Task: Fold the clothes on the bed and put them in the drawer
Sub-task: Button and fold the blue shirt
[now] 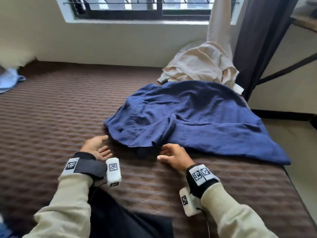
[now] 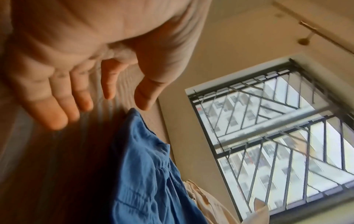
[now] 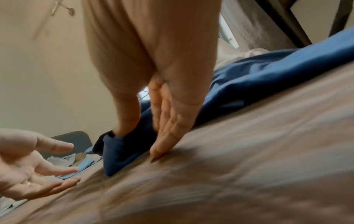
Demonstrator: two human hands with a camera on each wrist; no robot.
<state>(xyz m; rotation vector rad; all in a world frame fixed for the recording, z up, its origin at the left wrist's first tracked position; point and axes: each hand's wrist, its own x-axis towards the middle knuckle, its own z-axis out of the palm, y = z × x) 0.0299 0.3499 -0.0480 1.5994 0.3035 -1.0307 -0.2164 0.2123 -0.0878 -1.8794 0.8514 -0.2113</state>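
Starting on the blue garment

My right hand (image 1: 173, 156) pinches the blue garment (image 1: 197, 117) by its near edge, probably to spread it; my left hand (image 1: 97, 148) waits alongside, fingers apart, holding nothing.

Blue shirt (image 1: 197, 117): matt woven cloth, creased, linen-like. Beige garment (image 1: 200, 66): thin crumpled cloth. Bed (image 1: 51, 117) cover: brown quilted fabric, ribbed, dull. Window grille (image 2: 268, 121): dark metal bars.

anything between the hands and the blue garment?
Nothing visible. The left hand is open beside the blue garment edge; the right hand already touches its near edge on the mattress.
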